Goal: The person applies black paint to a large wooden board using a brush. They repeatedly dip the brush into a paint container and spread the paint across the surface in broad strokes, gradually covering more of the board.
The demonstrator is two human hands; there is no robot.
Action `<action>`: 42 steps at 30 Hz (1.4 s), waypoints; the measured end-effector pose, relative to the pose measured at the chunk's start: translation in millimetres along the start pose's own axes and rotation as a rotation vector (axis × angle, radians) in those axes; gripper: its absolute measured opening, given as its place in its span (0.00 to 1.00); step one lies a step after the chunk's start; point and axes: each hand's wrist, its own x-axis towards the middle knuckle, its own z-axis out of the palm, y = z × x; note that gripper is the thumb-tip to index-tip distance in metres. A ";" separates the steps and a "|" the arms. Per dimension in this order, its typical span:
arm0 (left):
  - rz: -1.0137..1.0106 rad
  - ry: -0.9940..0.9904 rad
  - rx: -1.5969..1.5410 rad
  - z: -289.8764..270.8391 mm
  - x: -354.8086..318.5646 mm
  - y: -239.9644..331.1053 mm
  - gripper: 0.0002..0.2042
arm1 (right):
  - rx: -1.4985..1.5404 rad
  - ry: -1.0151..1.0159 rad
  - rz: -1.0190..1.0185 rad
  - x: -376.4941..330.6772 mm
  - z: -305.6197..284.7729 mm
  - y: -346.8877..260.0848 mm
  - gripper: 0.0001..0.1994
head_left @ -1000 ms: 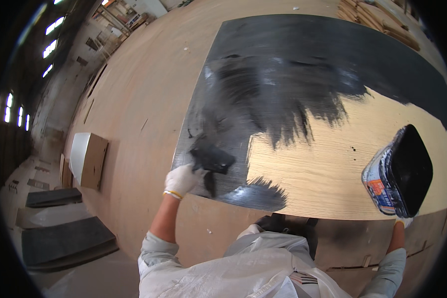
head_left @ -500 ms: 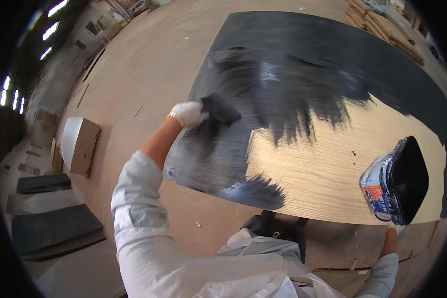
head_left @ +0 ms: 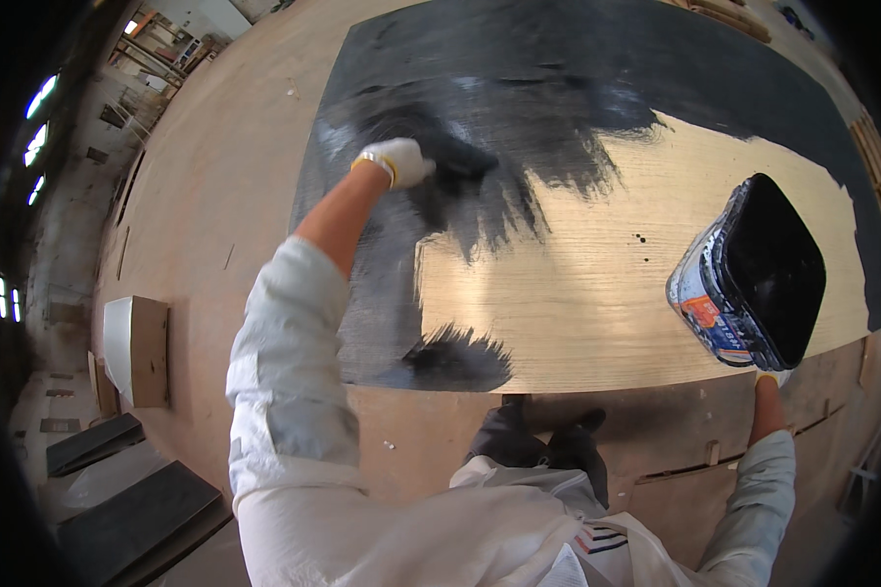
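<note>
A large wood panel (head_left: 548, 293) lies in front of me, its pale grain partly covered by black paint (head_left: 558, 59) with ragged, streaky edges. My left hand (head_left: 401, 161), in a white glove, is closed on a wide paintbrush (head_left: 465, 161) that is coated black and pressed to the painted area at the left. Motion blurs the brush. At the panel's right, a square paint bucket (head_left: 700, 284) with black paint inside tilts toward the near right. My right hand (head_left: 775, 376), also gloved, grips it at its near lower side; the bucket hides most of the fingers.
Small black drips (head_left: 641, 238) dot the bare wood. Dark boards (head_left: 137, 519) lie at the lower left, near a box (head_left: 137, 352) on the floor. Long wooden pieces (head_left: 871, 161) lie beyond the panel's right edge. My legs (head_left: 538, 440) stand close to the panel's near edge.
My left hand has swept the brush across the panel, away from its left edge and farther from me. My head view has shifted. My right hand still holds the bucket.
</note>
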 end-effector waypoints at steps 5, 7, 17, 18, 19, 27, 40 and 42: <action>-0.005 0.038 -0.011 58.9 -143.0 7.1 0.27 | -0.032 -0.027 0.001 -3.8 -7.3 -12.5 0.36; -0.063 -0.004 -0.053 73.6 -201.1 22.5 0.27 | -0.081 -0.010 0.012 -10.0 -8.5 -29.8 0.34; -0.312 -0.182 -1.844 178.6 -331.8 222.5 0.16 | 0.372 -0.306 -0.579 -116.8 -81.6 -23.7 0.41; -0.261 -0.198 -2.071 178.1 -331.6 251.3 0.15 | 0.681 -0.403 -0.647 -150.9 -88.3 -8.6 0.41; -0.226 -0.204 -2.220 182.6 -327.0 283.8 0.14 | 0.989 -0.640 -0.530 -187.6 -96.7 -2.7 0.39; 0.028 -0.223 -2.612 200.2 -289.8 421.8 0.10 | 0.523 -1.142 -0.952 -246.6 -203.2 -105.4 0.34; 0.007 0.390 -2.238 135.0 -325.9 467.3 0.24 | 0.298 -0.334 -1.553 -195.3 -313.0 -165.1 0.24; -0.035 0.424 -2.159 118.8 -317.2 473.2 0.25 | 0.369 -0.197 -1.583 -154.4 -348.3 -168.0 0.29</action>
